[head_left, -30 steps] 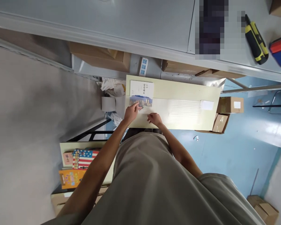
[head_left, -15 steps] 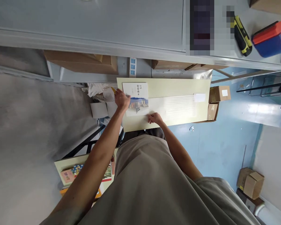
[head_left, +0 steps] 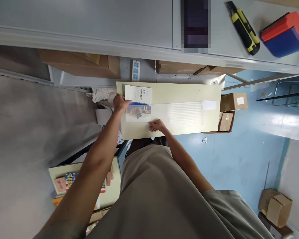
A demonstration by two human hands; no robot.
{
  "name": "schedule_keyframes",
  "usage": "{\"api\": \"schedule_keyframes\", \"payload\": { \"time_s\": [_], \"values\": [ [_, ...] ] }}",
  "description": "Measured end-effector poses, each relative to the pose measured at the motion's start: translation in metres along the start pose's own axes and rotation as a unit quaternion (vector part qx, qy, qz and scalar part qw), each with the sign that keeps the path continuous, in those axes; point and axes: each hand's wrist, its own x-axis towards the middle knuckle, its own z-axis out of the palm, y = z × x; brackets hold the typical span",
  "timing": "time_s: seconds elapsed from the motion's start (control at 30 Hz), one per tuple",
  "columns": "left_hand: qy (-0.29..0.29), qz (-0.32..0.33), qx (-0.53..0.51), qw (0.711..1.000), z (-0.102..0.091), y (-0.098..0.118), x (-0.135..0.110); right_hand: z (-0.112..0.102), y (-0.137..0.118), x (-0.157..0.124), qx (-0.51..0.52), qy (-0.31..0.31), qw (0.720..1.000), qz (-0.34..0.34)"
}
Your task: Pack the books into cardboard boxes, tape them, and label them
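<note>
A paperback book (head_left: 139,96) with a white cover, black characters and a city picture lies on a pale yellow board (head_left: 184,93). Clear plastic film (head_left: 161,113) overlaps the book's lower part and stretches right across the board, ending near a white label (head_left: 209,105). My left hand (head_left: 120,102) grips the book's left edge, its thumb on the cover and its other fingers partly hidden. At the lower right corner of the book, my right hand (head_left: 157,126) is closed, fingertips pinched together. Whether it grips the film or the book's corner I cannot tell.
Beyond the board runs a grey table (head_left: 89,23) bearing a utility knife (head_left: 245,30), a red-and-blue object (head_left: 284,35) and a blurred-out dark rectangle (head_left: 195,23). Below it are cardboard boxes (head_left: 89,66) and a power strip (head_left: 136,70). More books (head_left: 71,179) lie at lower left.
The view has shifted, so the board, book and both hands appear slightly further left. Both hands keep about the same places on the book.
</note>
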Motion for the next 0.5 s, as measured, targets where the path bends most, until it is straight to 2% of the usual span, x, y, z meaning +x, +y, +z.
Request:
{"api": "schedule_keyframes", "payload": {
  "time_s": [0.13,0.27,0.33,0.4,0.5],
  "values": [
    [0.025,0.046,-0.022,0.998,-0.005,0.025,-0.003,-0.003,0.002,0.008,0.006,-0.027,1.000,0.005],
    [0.123,0.165,-0.037,0.978,-0.008,0.071,-0.022,-0.003,0.002,0.018,0.011,-0.063,0.998,0.022],
    [0.146,0.231,-0.028,0.962,-0.012,0.098,-0.042,-0.003,0.001,0.022,0.014,-0.077,0.997,0.019],
    [0.133,0.302,-0.026,0.944,-0.014,0.125,-0.071,-0.006,0.002,0.023,0.037,-0.104,0.994,0.008],
    [0.112,0.361,-0.084,0.922,-0.012,0.156,-0.123,-0.027,0.010,0.016,0.098,-0.151,0.984,-0.021]
  ]
}}
